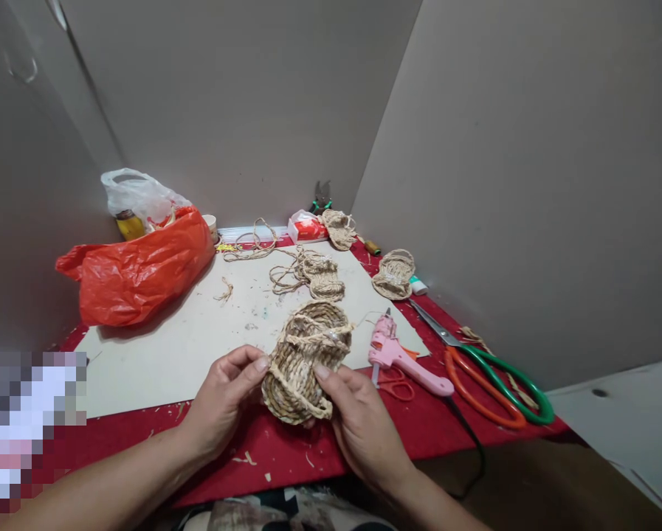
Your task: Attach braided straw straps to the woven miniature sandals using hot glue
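A small woven straw sandal (302, 369) with braided straps is held up between both hands over the front edge of the table. My left hand (228, 391) pinches its left edge with thumb and fingers. Gripping the right side, my right hand (358, 413) has its thumb on top and the other fingers mostly hidden beneath. A thin strand trails off the upper strap toward a pink glue gun (391, 350), which lies just right of the sandal. Behind it lies another woven straw piece (322, 273) with loose cord.
Large scissors (474, 369) with orange and green handles and small red scissors (398, 386) lie at right. A red plastic bag (147, 269) stands at left. More woven pieces (395, 274), pliers (322, 195) and a tissue pack (307, 227) sit farther back, near grey walls.
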`<state>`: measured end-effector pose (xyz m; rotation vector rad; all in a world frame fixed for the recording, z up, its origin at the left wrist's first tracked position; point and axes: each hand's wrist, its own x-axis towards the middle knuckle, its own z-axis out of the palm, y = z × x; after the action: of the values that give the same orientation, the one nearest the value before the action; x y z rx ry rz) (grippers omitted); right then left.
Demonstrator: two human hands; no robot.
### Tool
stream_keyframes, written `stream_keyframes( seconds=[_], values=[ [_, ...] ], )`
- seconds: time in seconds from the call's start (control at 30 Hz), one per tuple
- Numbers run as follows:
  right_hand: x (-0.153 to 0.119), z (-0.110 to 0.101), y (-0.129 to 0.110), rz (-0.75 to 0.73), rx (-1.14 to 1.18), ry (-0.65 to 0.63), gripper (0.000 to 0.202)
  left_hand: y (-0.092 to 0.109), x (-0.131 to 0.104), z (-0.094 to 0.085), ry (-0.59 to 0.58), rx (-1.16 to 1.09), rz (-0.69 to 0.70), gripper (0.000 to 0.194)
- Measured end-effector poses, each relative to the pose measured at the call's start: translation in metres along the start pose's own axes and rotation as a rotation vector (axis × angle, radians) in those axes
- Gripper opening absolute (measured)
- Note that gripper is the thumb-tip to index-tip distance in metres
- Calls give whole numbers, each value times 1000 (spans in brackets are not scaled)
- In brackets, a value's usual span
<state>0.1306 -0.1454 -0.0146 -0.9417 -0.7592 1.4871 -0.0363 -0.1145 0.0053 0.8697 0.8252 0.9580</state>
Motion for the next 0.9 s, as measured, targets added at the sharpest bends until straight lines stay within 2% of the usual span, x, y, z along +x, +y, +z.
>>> stream_keyframes(
  seconds=[0.1, 0.23, 0.37, 0.53, 0.7, 0.9],
  values=[
    [-1, 5, -4, 22, 80, -21, 24, 0, -1, -2, 6, 46, 3, 19],
    [-1, 14, -12, 103, 166, -50, 31, 1, -1, 0, -52, 32, -61, 21],
    [0, 13, -12, 175, 123, -103, 31, 1, -1, 1, -98, -40, -119, 23],
    [-3, 9, -12, 157, 53, -148, 25, -1, -1, -2, -133, 13, -111, 21],
    [-6, 7, -10, 134, 5, -121, 20, -3, -2, -2, -149, 16, -83, 20],
    [0, 12, -3, 142, 67, -64, 25, -6, 3, -3, -101, -19, -108, 19]
  ],
)
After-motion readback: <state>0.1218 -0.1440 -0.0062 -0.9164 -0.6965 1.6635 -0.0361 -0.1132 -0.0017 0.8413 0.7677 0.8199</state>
